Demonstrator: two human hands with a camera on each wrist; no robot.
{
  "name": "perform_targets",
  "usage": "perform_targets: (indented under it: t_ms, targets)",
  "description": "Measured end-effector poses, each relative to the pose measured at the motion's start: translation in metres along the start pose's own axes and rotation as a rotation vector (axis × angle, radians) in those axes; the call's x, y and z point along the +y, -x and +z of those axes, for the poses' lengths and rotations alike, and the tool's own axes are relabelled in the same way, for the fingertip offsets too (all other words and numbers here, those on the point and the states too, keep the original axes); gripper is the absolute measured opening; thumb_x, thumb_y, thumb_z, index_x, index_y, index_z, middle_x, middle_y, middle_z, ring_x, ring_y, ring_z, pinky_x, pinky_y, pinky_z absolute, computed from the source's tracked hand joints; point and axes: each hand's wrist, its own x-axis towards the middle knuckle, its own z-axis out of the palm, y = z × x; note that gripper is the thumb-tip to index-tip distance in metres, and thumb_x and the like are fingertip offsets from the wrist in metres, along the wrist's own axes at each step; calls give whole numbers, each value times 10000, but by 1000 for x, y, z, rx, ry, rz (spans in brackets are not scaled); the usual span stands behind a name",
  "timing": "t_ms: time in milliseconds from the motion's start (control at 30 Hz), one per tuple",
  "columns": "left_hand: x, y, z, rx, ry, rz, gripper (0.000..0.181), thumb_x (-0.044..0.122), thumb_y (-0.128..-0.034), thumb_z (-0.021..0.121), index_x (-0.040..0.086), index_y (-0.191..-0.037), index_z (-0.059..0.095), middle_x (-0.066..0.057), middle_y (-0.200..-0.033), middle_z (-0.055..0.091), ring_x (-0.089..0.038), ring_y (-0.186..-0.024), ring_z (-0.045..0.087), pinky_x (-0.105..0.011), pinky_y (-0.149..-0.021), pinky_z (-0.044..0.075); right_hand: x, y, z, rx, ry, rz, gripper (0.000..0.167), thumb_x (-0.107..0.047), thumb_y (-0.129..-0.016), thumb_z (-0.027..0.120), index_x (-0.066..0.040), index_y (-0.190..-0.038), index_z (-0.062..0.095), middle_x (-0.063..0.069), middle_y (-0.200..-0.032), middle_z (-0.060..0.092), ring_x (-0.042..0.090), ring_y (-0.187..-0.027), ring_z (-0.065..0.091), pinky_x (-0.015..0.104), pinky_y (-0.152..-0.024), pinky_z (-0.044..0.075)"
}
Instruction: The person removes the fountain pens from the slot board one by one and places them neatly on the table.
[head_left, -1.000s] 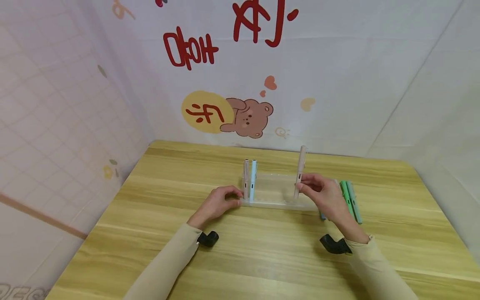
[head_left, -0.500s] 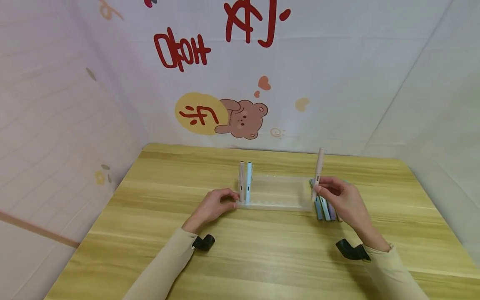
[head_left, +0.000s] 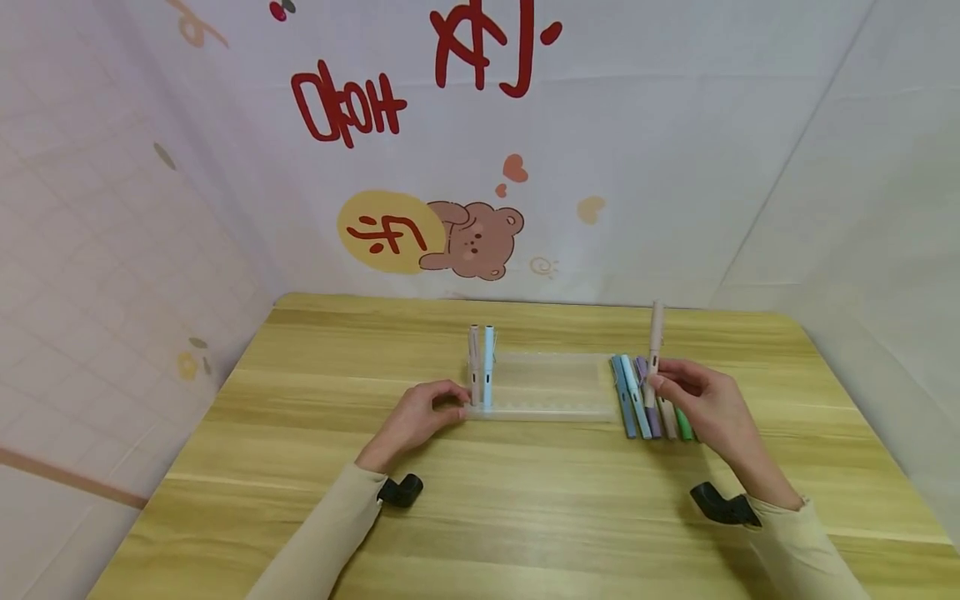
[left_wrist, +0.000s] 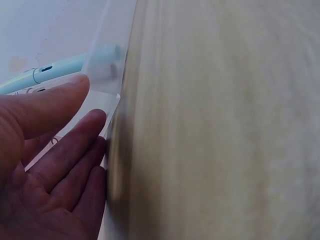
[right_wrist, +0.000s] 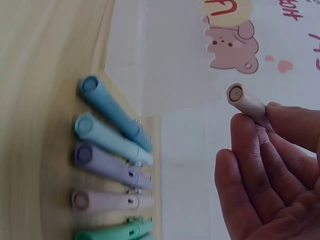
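My right hand (head_left: 708,404) pinches a pale pink pen (head_left: 656,333) between thumb and fingers, nearly upright, above a row of lying pens. In the right wrist view, the round end of this pen points away from the palm. With straight, relaxed fingers, my left hand (left_wrist: 60,170) touches the left end of a clear plastic pen rack (head_left: 551,383). Two capped pens stand upright in the rack's left end, one dusty pink (head_left: 474,367) and one light blue (head_left: 489,367).
Right of the rack lie several pens side by side: a steel-blue pen (right_wrist: 112,110), a light blue pen (right_wrist: 110,137), a purple pen (right_wrist: 107,165), a pink pen (right_wrist: 107,201) and a green pen (right_wrist: 112,232). A printed cloth backdrop (head_left: 637,150) rises behind the wooden table (head_left: 525,517).
My right hand has carried the pale pink pen rightward, from over the rack to above the lying pens. My left hand stays at the rack's left end. The head view has shifted slightly.
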Motion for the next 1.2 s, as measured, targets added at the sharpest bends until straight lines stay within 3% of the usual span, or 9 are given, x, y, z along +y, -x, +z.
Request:
perform_targets:
  t_ms: [167, 433, 700, 933, 1033, 1200]
  targets:
    - [-1, -1, -1, 1, 11, 1, 108, 104, -952, 751, 129, -1057, 748, -36, -1233, 720, -281, -1219, 621, -518, -1071, 454, 8, 0, -10, -7, 18, 9, 439, -261, -1046, 648, 38, -1367, 630, 225, -1211, 711, -100, -927, 644, 156, -743, 550]
    - [-3, -3, -1, -1, 8, -18, 100, 105, -950, 756, 138, -1044, 751, -17, -1215, 724, -264, -1215, 619, -509, -1073, 452, 24, 6, -19, -40, -62, 25, 497, -241, -1064, 614, 102, -1418, 544, 296, -1281, 647, -21, -920, 690, 278, -746, 612]
    - [-1, -1, 0, -3, 14, -4, 98, 95, -941, 763, 112, -1036, 746, -30, -1231, 727, -285, -1241, 614, -511, -1087, 444, 38, 17, -30, -46, -94, 67, 532, -263, -1062, 617, 117, -1423, 526, -6, -1156, 709, 48, -912, 725, 326, -774, 614]
    - [-2, 0, 1, 5, 16, -6, 123, 100, -941, 764, 117, -1063, 756, -29, -1233, 724, -282, -1250, 611, -508, -1082, 446, 49, 22, -38, -47, -51, 93, 528, -271, -1065, 612, 126, -1404, 537, -69, -1103, 702, 62, -886, 731, 283, -758, 611]
    - [-2, 0, 1, 5, 16, -8, 131, 101, -945, 761, 123, -1074, 756, -34, -1247, 718, -283, -1250, 611, -511, -1082, 445, 52, 23, -41, -55, -47, 109, 535, -274, -1064, 612, 129, -1407, 531, -40, -1104, 713, 49, -878, 727, 281, -755, 611]
    - [0, 0, 1, 6, 14, -9, 136, 110, -950, 756, 129, -1085, 753, -37, -1256, 713, -286, -1247, 610, -516, -1082, 444, 58, 24, -48, -78, -52, 136, 538, -255, -1067, 608, 149, -1409, 513, 140, -1180, 708, 33, -885, 722, 278, -754, 611]
